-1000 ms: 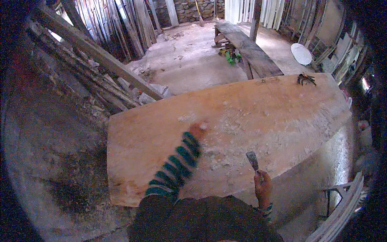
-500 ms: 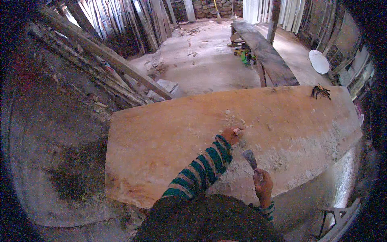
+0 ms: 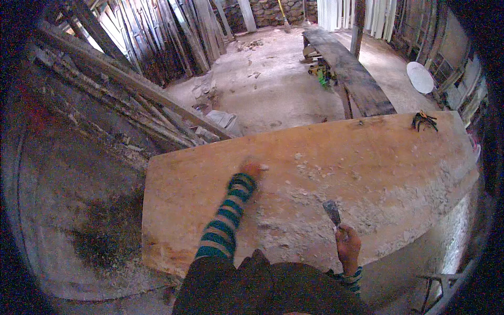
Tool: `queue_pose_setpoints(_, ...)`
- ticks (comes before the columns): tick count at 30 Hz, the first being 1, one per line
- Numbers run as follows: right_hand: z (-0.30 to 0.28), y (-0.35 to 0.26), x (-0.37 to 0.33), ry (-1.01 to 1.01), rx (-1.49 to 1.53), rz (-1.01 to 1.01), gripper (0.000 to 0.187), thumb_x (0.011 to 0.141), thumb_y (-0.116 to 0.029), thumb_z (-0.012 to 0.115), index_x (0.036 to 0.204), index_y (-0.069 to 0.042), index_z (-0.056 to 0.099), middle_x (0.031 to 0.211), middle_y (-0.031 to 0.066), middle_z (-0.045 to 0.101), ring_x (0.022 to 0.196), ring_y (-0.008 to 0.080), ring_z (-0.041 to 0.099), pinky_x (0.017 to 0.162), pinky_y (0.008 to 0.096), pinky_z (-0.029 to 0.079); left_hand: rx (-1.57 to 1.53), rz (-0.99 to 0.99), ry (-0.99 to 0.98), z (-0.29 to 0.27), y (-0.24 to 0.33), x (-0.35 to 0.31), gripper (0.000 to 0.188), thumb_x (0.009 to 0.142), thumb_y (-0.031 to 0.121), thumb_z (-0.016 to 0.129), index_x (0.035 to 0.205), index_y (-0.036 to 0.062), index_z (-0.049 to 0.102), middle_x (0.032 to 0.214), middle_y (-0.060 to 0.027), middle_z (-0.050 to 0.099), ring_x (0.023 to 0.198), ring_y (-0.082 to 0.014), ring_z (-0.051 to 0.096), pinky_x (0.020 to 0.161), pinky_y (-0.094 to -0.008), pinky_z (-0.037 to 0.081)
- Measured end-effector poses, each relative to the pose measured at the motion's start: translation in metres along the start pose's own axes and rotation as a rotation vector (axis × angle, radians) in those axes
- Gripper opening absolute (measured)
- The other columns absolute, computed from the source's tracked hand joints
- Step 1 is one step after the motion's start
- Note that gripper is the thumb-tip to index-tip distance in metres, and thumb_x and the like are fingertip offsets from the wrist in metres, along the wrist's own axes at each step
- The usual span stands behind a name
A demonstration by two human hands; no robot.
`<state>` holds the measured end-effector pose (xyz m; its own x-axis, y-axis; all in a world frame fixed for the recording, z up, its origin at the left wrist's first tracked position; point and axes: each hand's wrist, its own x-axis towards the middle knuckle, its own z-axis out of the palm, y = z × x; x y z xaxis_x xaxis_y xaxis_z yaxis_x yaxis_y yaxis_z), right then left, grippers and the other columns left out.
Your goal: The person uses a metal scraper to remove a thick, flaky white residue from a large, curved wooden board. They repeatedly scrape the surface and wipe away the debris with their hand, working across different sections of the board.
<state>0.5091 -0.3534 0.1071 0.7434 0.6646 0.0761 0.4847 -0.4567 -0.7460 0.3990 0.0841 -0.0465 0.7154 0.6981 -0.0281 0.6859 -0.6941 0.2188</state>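
My right hand [image 3: 348,243] is closed round the handle of a putty knife [image 3: 332,211], whose flat, dusty blade points away from me just above the board. Farther left, my left hand [image 3: 252,169] is over the far half of the wooden board [image 3: 189,199]. It is smeared by motion, and its fingers look closed, with a small pale bit at their tips that I cannot make out. Pale flakes and crumbs [image 3: 304,197] are strewn over the board's middle and right side, between and around my hands.
Black clamp-like tools [image 3: 424,122] lie at the board's far right corner. Beyond it stands a long dark bench [image 3: 357,79] with a green tool [image 3: 322,79] beneath. Timber beams [image 3: 136,89] lean at the left. A white round dish [image 3: 420,77] is at the right.
My left hand has swept left across the board, away from the putty knife. My right hand still holds the putty knife and has shifted only slightly. The whole view has moved a little.
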Motion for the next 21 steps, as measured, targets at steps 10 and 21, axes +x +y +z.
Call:
queue_pose_setpoints(10,-0.008,0.008,0.018,0.171,0.166,-0.054,0.029,0.089,-0.014,0.077,0.116,-0.006,0.071,0.103,0.0144,0.071,0.094,0.0329,0.070,0.084,0.0426,0.056,-0.547,0.222,0.163,0.010,0.003,0.030,0.041,0.090,0.042,0.068,0.119,0.0140,0.066,0.103,-0.0138,0.074,0.087,-0.0369,0.071,0.078,-0.0478,0.058)
queue_pose_setpoints(21,-0.028,0.003,-0.007,0.103,0.111,0.154,0.025,0.094,-0.005,0.071,0.119,0.000,0.068,0.115,0.0148,0.071,0.106,0.0234,0.068,0.086,0.0336,0.055,0.159,0.253,-0.198,0.058,0.121,0.063,0.032,0.098,0.024,0.050,0.118,0.0110,0.071,0.118,-0.0153,0.073,0.108,-0.0393,0.069,0.097,-0.0517,0.053)
